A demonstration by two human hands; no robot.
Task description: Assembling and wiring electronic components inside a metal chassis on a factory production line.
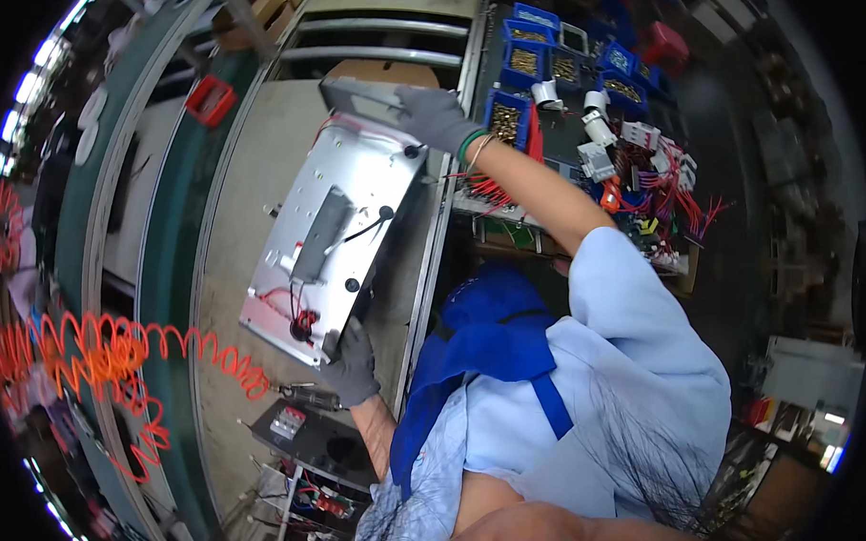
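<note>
A shiny sheet-metal casing (305, 237) lies tilted on the bench in front of me. Inside it are a long grey block (322, 236), black round grommets and red and black wires (302, 323). My right hand (438, 118), in a grey glove, grips its far end at the upright end plate (367, 104). At the near end, my left hand (353, 363), also gloved, is closed around the lower corner, with some fingers hidden beneath the edge.
Blue bins (524, 64) of brass-coloured fasteners, wire bundles (670, 188) and white parts crowd the right-hand bench. An orange coiled hose (197, 343) runs to a dark driver tool (309, 395) near my left hand. A black panel (317, 448) lies below; a red bin (210, 101) stands left.
</note>
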